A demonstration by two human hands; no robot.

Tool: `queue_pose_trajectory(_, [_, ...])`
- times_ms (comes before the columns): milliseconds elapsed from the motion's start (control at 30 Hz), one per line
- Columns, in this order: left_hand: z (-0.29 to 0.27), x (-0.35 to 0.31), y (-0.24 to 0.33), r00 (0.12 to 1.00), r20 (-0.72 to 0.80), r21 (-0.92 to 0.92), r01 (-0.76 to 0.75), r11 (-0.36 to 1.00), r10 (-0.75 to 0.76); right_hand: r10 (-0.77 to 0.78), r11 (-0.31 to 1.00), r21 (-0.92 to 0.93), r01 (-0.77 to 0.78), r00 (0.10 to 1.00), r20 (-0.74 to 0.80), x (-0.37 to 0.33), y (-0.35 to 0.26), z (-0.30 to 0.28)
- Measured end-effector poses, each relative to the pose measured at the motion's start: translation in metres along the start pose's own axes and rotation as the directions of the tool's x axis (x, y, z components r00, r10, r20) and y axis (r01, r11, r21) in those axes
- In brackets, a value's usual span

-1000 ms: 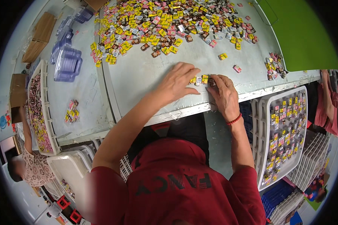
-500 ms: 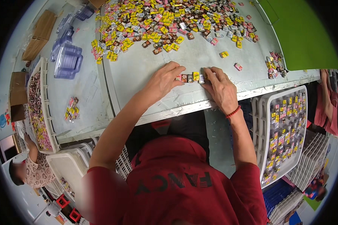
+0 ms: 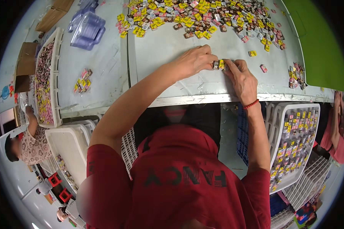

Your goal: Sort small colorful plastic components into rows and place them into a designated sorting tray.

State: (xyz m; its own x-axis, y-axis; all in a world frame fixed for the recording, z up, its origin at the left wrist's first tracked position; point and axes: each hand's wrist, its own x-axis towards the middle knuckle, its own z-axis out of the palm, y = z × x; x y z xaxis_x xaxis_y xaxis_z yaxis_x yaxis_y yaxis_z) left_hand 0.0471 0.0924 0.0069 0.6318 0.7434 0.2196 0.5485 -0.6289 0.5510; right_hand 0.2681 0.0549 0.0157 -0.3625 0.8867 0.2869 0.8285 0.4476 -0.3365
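Between my hands a short row of small candy-like boxes [image 3: 221, 64] sits just over or on the white table; a yellow box and a dark brown one show. My left hand [image 3: 196, 61] is closed on the left end of the row, its fingers covering part of it. At the right end, my right hand [image 3: 244, 79], with a red bead bracelet on the wrist, pinches the row between thumb and fingers. Whether the row touches the tabletop, I cannot tell. Beyond my hands lies a large spread of loose small boxes [image 3: 195, 19] in yellow, pink, brown and white.
Bagged boxes [image 3: 83, 81] and clear purple-tinted plastic trays [image 3: 88, 32] lie on the left. A white crate [image 3: 58, 76] full of boxes stands further left. At the right are another small heap [image 3: 296, 76] and a white crate [image 3: 273, 129] with filled trays. Other people work on both sides.
The view has shifted, so the table sits further right and higher. My hands have come closer together, and my left fingers now cover more of the row.
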Motion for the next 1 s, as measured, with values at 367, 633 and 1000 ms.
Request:
queue_pose_trajectory(367, [-0.081,-0.054,0.015,0.993,0.104,0.045,-0.057,0.997,0.052,0.154,0.98,0.122,-0.154,0.988,0.01,-0.005,-0.104,-0.013])
queue_pose_trajectory(633, [-0.07,-0.078,-0.008,0.975,0.204,-0.029,-0.087,0.996,0.092,0.222,0.97,0.089,-0.225,0.974,0.044,-0.025,-0.133,0.02])
queue_pose_trajectory(1000, [-0.045,-0.067,-0.023,0.986,0.068,-0.083,-0.146,0.986,0.152,0.17,0.984,0.049,-0.169,0.985,-0.035,-0.023,-0.131,0.026])
